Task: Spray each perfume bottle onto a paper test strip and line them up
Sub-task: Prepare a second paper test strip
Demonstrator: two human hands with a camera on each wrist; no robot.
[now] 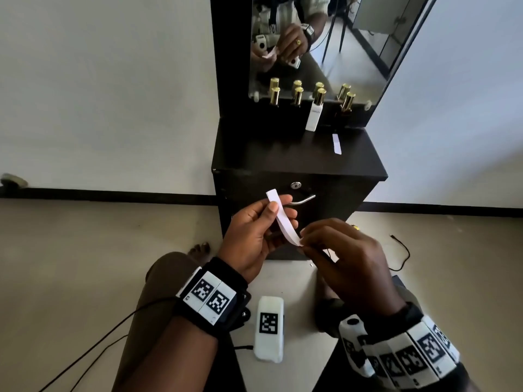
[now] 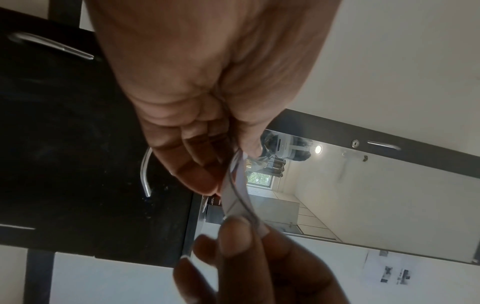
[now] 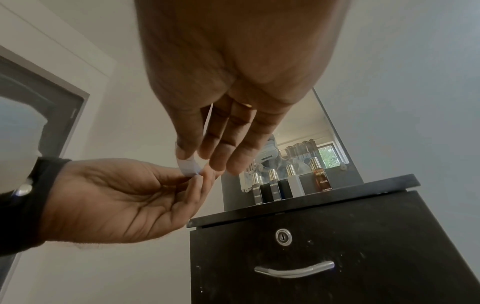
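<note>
Head view: left hand point(image 1: 256, 236) and right hand point(image 1: 343, 260) fingers point(image 1: 307, 233) pinching one curved paper strip point(image 1: 283, 219)

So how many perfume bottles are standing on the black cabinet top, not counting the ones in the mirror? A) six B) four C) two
B: four gold-capped perfume bottles stand in a row on the black cabinet top by the mirror; the other gold caps behind them are only reflections.
</note>
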